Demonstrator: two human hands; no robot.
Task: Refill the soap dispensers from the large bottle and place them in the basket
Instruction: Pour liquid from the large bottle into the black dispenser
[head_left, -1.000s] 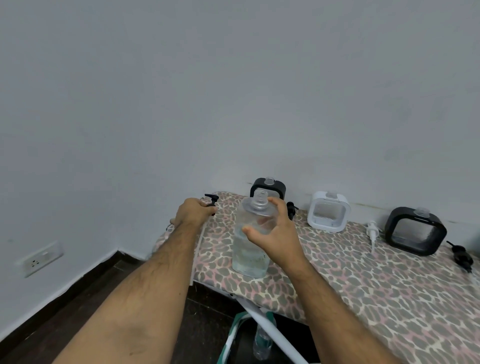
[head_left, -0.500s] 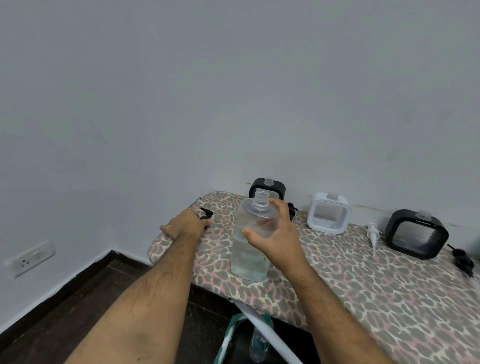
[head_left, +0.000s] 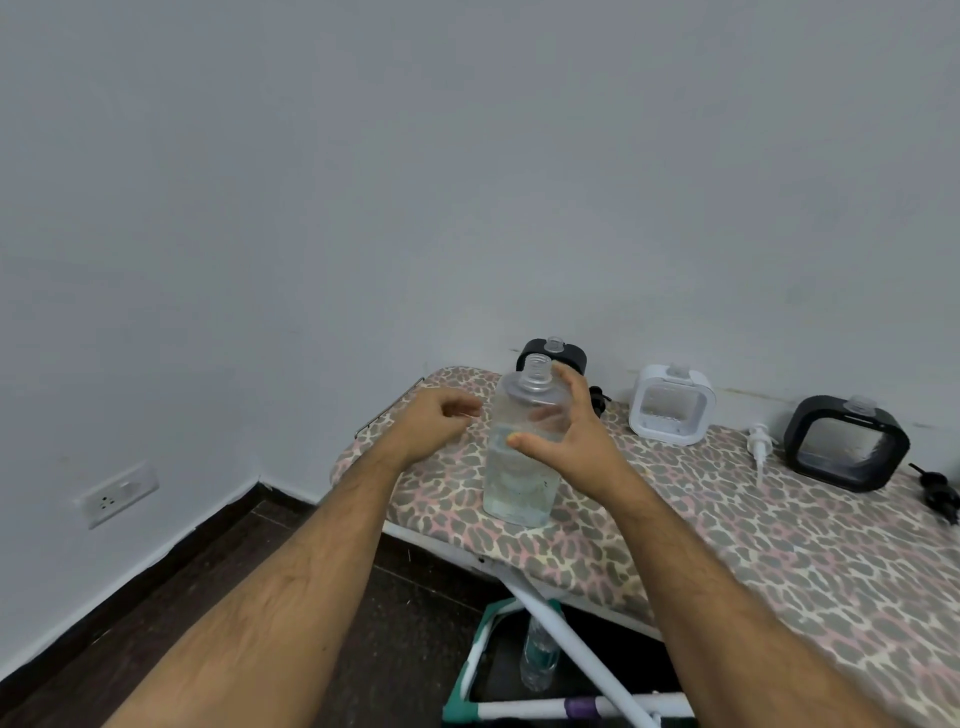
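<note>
Large bottle (head_left: 522, 457) stands uncapped near the ironing board's (head_left: 779, 545) front edge, right hand (head_left: 566, 441) spread loosely around it, not clearly gripping. Left hand (head_left: 434, 423), loosely curled, holds nothing. A knock could tip it, spilling soap.

Even, soft, dim-grey light; no hard shadows or glare. Wide-angle bowing at edges; slight softness throughout.
</note>
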